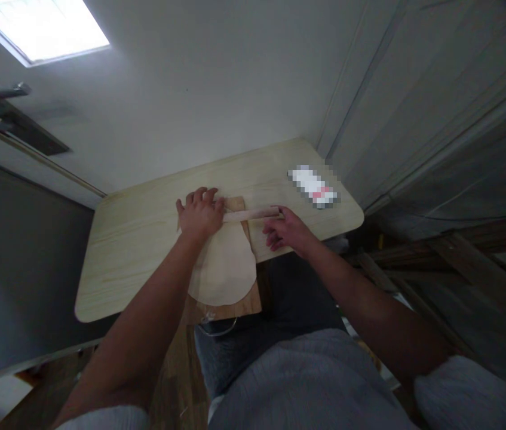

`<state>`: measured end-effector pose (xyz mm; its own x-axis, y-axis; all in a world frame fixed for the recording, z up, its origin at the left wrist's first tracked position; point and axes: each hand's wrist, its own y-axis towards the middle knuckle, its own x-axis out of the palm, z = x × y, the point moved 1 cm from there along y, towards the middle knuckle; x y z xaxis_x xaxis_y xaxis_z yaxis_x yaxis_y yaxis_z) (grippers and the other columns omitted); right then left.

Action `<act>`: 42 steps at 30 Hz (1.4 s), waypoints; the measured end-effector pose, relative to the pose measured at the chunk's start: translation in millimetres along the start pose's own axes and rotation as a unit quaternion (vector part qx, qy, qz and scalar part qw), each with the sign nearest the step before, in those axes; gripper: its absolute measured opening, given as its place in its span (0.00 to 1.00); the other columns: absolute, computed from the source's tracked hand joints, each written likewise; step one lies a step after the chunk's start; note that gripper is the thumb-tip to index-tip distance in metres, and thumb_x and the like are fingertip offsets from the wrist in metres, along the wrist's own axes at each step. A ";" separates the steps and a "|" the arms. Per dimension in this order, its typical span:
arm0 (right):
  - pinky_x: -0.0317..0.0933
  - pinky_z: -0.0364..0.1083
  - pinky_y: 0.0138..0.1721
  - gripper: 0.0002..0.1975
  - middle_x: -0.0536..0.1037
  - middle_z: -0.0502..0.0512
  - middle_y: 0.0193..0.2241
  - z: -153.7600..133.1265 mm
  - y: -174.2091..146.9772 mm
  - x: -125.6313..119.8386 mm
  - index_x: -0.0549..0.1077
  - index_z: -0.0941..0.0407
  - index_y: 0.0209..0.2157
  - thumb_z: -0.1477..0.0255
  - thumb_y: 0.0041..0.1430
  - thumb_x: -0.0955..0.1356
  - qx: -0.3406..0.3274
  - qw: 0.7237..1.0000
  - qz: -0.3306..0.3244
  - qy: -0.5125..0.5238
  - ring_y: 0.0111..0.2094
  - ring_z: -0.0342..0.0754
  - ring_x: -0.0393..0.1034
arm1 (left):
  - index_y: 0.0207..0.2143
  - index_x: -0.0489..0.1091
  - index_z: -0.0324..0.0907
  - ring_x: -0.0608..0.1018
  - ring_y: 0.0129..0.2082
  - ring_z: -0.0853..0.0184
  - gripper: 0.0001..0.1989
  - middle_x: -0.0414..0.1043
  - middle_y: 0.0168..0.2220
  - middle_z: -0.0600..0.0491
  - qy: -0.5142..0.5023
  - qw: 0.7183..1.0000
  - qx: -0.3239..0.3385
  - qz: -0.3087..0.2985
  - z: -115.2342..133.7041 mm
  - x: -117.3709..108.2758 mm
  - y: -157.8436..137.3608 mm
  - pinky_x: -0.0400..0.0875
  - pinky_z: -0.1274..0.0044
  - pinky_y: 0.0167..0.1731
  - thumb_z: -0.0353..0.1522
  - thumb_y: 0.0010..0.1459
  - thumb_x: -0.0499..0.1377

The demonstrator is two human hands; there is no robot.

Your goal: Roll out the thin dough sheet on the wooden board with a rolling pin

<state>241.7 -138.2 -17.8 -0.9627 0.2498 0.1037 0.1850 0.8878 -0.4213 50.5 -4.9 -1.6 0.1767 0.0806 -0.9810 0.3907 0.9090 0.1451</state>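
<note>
A thin, pale sheet that looks like rolled-out dough (pixel 228 272) lies over a wooden board (pixel 230 310). Across its far part runs a pale rolling pin (pixel 250 214). My left hand (pixel 201 215) rests palm down over the pin's left end, its fingers spread and pointing away from me. At the pin's right end is my right hand (pixel 286 230), with thumb and forefinger at the tip and the other fingers loosely curled below. The left end of the pin is hidden under my left hand.
The board juts over the near edge of the light wooden table (pixel 131 251), a cord loop (pixel 219 330) hanging from it. A blurred-out white and red object (pixel 313 186) lies at the table's right. Behind stands a white door with a handle (pixel 2 92); my legs are below.
</note>
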 end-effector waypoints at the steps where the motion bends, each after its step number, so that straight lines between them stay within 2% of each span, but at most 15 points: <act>1: 0.68 0.44 0.19 0.21 0.76 0.48 0.29 -0.4 -0.4 0.0 0.60 0.53 0.55 0.72 0.63 0.68 0.002 1.000 0.000 0.001 0.19 0.44 0.71 | 0.63 0.63 0.52 0.62 0.64 0.49 0.25 0.61 0.66 0.47 -0.003 1.000 -0.002 -0.004 -0.1 0.1 3.6 0.48 0.45 0.62 0.45 0.68 0.42; 8: 0.69 0.44 0.20 0.31 0.76 0.48 0.28 -3.2 -2.7 -0.3 0.54 0.53 0.61 0.69 0.62 0.70 0.006 1.000 -0.001 0.024 0.20 0.44 0.72 | 0.60 0.66 0.49 0.64 0.63 0.47 0.25 0.64 0.63 0.45 -0.013 1.000 -0.008 0.004 3.7 0.2 25.1 0.47 0.42 0.61 0.44 0.69 0.40; 19: 0.69 0.44 0.20 0.33 0.76 0.48 0.28 -0.9 1.5 -1.8 0.54 0.52 0.63 0.66 0.62 0.72 0.016 1.000 -0.002 0.025 0.20 0.44 0.72 | 0.55 0.69 0.45 0.68 0.58 0.48 0.23 0.68 0.58 0.42 0.012 1.000 -0.003 0.008 7.8 -5.3 36.2 0.58 0.51 0.57 0.41 0.68 0.42; 25: 0.68 0.44 0.20 0.26 0.75 0.48 0.27 -4.5 -0.4 -2.3 0.58 0.53 0.58 0.69 0.63 0.70 0.020 0.999 -0.001 0.037 0.20 0.44 0.72 | 0.58 0.67 0.46 0.67 0.59 0.49 0.25 0.67 0.60 0.44 0.018 1.000 0.014 0.014 8.9 -6.3 13.8 0.59 0.55 0.57 0.44 0.68 0.41; 33: 0.68 0.42 0.19 0.10 0.76 0.48 0.26 0.1 2.8 -3.9 0.67 0.55 0.43 0.72 0.63 0.70 0.000 0.999 -0.018 0.045 0.21 0.43 0.72 | 0.61 0.65 0.46 0.66 0.62 0.53 0.27 0.66 0.63 0.46 0.013 0.998 0.049 0.047 5.0 -3.9 -41.8 0.55 0.60 0.61 0.47 0.68 0.43; 38: 0.71 0.43 0.23 0.08 0.75 0.48 0.23 0.6 2.2 -8.8 0.68 0.56 0.39 0.74 0.61 0.72 0.003 0.997 -0.039 0.067 0.20 0.42 0.71 | 0.61 0.64 0.45 0.66 0.63 0.56 0.26 0.66 0.63 0.46 -0.023 0.996 0.050 0.068 -4.4 -5.9 -59.3 0.55 0.63 0.63 0.47 0.69 0.43; 42: 0.71 0.44 0.23 0.08 0.75 0.48 0.24 0.1 -4.0 -28.5 0.66 0.56 0.39 0.73 0.62 0.70 0.007 0.996 -0.034 0.077 0.20 0.43 0.71 | 0.58 0.65 0.42 0.66 0.63 0.57 0.25 0.68 0.61 0.44 -0.049 0.993 0.017 0.102 -7.9 -6.4 -60.5 0.58 0.64 0.62 0.44 0.70 0.41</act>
<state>268.4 -148.9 -19.1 -0.9313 0.2468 0.2680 0.1172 0.8994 -0.4211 18.6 -57.2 -5.1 0.3427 0.2196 -0.9134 0.3683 0.8631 0.3457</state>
